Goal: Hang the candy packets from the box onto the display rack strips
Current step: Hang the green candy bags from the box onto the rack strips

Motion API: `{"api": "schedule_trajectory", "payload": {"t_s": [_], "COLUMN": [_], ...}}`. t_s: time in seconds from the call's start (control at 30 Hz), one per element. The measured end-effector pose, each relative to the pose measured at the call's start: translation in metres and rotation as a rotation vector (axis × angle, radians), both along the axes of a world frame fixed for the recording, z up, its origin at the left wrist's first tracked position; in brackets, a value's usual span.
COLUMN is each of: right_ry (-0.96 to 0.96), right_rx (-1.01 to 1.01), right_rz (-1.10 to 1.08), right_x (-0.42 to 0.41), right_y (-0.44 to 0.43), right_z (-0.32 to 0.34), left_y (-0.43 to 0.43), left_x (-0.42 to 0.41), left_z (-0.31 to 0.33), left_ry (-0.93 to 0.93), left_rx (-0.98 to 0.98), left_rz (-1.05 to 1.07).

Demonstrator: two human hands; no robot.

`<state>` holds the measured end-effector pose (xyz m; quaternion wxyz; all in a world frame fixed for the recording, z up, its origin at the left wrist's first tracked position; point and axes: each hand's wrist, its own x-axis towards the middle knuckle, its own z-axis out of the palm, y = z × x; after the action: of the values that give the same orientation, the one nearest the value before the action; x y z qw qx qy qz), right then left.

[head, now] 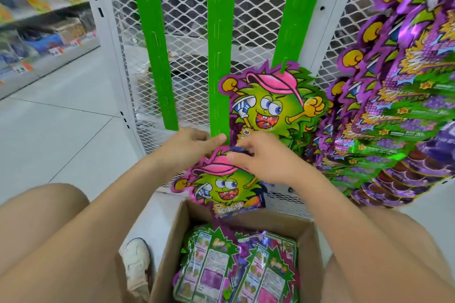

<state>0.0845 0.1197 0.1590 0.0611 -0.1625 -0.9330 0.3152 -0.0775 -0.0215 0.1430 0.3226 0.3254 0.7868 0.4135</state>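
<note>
Left hand (189,146) and right hand (262,158) both pinch the top of one candy packet (221,187), just under the middle green strip (219,69), with the box (283,225) below my wrists. My fingers hide the hang hole, so I might miss the tab and drop it.

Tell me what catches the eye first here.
Three bright green strips hang down the white mesh at centre; one cartoon-faced packet hangs on the right one. Just below, the right hand grips a second packet by its top, the left hand beside it, over an open box of more. A purple mass of hung packets fills the right side.
</note>
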Motion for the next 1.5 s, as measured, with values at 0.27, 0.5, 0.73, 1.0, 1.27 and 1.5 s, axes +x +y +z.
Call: {"api": "schedule_trajectory", "payload": {"t_s": [0.27, 0.5, 0.73, 1.0, 1.27, 1.5], "right_ry": [0.003, -0.042, -0.091, -0.206, 0.021, 0.138], "right_rx": [0.068, 0.037, -0.015, 0.075, 0.088, 0.139], "right_rz": [-0.153, -0.219, -0.201, -0.024, -0.158, -0.236], "right_x": [-0.01, -0.014, -0.004, 0.016, 0.022, 0.016], "right_y": [-0.027, -0.048, -0.056, -0.061, -0.058, -0.059], "right_z": [0.008, 0.007, 0.0, -0.011, -0.001, -0.003], "left_y": [-0.023, -0.05, -0.052, -0.047, -0.047, -0.046], "left_x": [0.013, 0.017, 0.016, 0.016, 0.017, 0.014], "left_z": [0.015, 0.011, 0.006, 0.003, 0.003, 0.005], "left_ry": [-0.09, -0.26, -0.347, -0.279, -0.417, -0.407], "left_rx": [-0.014, -0.023, -0.014, -0.012, 0.016, -0.04], "left_rz": [0.008, -0.095, -0.043, -0.087, -0.046, -0.022]}}
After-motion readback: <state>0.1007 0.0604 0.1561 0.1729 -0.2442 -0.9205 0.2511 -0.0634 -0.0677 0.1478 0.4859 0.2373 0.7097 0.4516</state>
